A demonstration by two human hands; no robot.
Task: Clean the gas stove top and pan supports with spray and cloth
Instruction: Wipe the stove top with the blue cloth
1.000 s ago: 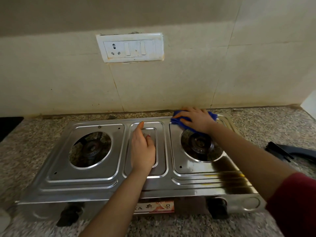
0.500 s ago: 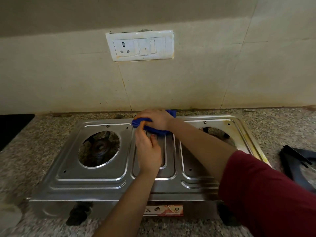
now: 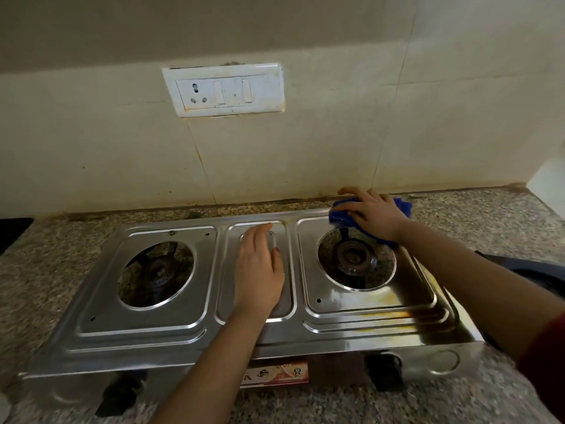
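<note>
Moved from the stove's (image 3: 189,332) rear middle to its rear right corner: right hand (image 3: 374,214), fingers spread flat on one blue cloth (image 3: 403,206). Front label (image 3: 275,374) reads "A"; two knobs (image 3: 119,393). Left hand (image 3: 260,270) lies flat at centre, fingers together, between two burners (image 3: 354,257).

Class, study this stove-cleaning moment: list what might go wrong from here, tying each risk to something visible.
1. The blue cloth under the right hand lies at the rim of the open right burner; it may snag there.
2. The left hand leans flat on the smooth centre panel and might slip.
3. Brown stains along the front right edge may get missed.
</note>
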